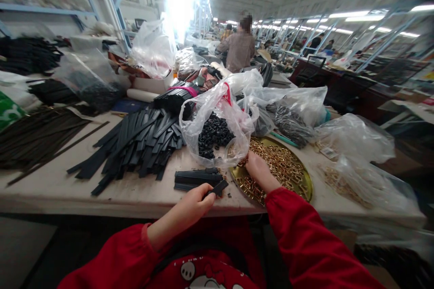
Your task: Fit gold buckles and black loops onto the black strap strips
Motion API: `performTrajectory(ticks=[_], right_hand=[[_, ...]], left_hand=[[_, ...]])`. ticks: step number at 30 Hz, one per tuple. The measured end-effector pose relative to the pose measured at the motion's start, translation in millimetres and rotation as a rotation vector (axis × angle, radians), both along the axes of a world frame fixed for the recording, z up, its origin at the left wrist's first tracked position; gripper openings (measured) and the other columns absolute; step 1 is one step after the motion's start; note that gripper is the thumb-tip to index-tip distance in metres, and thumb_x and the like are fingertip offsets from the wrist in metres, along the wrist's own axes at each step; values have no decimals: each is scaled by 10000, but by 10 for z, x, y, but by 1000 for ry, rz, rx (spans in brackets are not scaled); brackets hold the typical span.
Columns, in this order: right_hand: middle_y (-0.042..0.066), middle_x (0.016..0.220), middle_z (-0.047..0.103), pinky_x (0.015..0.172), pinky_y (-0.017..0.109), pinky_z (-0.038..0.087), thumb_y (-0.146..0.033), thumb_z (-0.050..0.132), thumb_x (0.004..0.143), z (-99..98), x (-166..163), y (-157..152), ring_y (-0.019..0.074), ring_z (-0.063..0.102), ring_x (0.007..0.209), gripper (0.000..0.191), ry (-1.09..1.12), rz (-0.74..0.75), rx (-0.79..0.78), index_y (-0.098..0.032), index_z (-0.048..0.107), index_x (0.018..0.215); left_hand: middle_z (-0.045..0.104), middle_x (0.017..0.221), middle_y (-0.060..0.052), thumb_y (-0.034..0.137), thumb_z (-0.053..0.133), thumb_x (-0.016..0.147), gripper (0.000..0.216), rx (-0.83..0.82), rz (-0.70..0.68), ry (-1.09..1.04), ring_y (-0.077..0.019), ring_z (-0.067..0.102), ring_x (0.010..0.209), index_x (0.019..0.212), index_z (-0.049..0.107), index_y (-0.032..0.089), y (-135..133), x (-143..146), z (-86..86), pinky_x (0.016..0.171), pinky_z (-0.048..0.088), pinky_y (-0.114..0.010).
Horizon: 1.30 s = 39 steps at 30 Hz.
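My left hand is closed around a short black strap, whose end sticks out past the thumb toward the right. Just behind it, several flat black straps lie stacked on the table. My right hand is at the left part of a round gold tray heaped with small gold metal buckles. Its fingers curl down by the tray's edge; what they pinch, if anything, is hidden. An open clear plastic bag of small black rings sits beside the right hand's fingertips.
A large fan of black straps spreads across the table at left, beside long dark strips. Plastic bags lie at right, a teal pen-like stick behind the tray. A person is farther back.
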State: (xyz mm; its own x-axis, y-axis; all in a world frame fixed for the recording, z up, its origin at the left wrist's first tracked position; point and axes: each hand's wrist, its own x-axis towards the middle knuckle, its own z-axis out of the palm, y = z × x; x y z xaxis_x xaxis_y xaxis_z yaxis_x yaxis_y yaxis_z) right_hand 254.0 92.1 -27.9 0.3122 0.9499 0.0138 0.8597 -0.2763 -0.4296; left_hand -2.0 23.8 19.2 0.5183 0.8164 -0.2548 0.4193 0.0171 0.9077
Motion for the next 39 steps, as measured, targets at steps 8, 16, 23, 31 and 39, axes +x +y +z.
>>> performTrajectory(ticks=[8, 16, 23, 31, 39], right_hand=[[16, 811, 646, 643, 263, 485, -299, 620, 717, 312, -425, -561, 119, 594, 653, 311, 1067, 46, 91, -188, 578, 1005], [-16, 761, 671, 521, 159, 472, -173, 746, 587, 372, -1139, -792, 49, 559, 539, 326, 1856, -66, -37, -212, 659, 899], [-26, 756, 636, 590, 198, 474, -254, 737, 627, 251, -1194, -839, 70, 564, 587, 229, 1638, -41, 89, -202, 624, 819], [-29, 688, 604, 628, 237, 439, -306, 726, 631, 237, -1192, -865, 104, 535, 632, 193, 1391, 59, 182, -199, 588, 713], [-53, 597, 574, 542, 208, 411, -280, 726, 630, 278, -1083, -828, 87, 519, 559, 243, 1344, 237, 41, -208, 605, 828]], left_hand=[[412, 546, 63, 333, 396, 815, 203, 38, 141, -150, -85, 370, 491, 776, 497, 162, 30, 56, -52, 474, 290, -196], [393, 498, 79, 421, 444, 801, 279, -67, 236, -278, -58, 334, 416, 812, 503, 149, 57, -2, -90, 409, 258, -179], [362, 450, 100, 427, 575, 698, 298, -323, 302, -340, -39, 292, 368, 738, 464, 154, 95, 10, -81, 367, 212, -170], [345, 453, 94, 387, 531, 716, 242, -287, 293, -301, -45, 282, 386, 678, 440, 166, 72, 31, -43, 379, 213, -175], [361, 499, 86, 371, 481, 760, 214, -151, 132, -193, -54, 287, 415, 758, 486, 157, 135, -61, -7, 387, 227, -174]])
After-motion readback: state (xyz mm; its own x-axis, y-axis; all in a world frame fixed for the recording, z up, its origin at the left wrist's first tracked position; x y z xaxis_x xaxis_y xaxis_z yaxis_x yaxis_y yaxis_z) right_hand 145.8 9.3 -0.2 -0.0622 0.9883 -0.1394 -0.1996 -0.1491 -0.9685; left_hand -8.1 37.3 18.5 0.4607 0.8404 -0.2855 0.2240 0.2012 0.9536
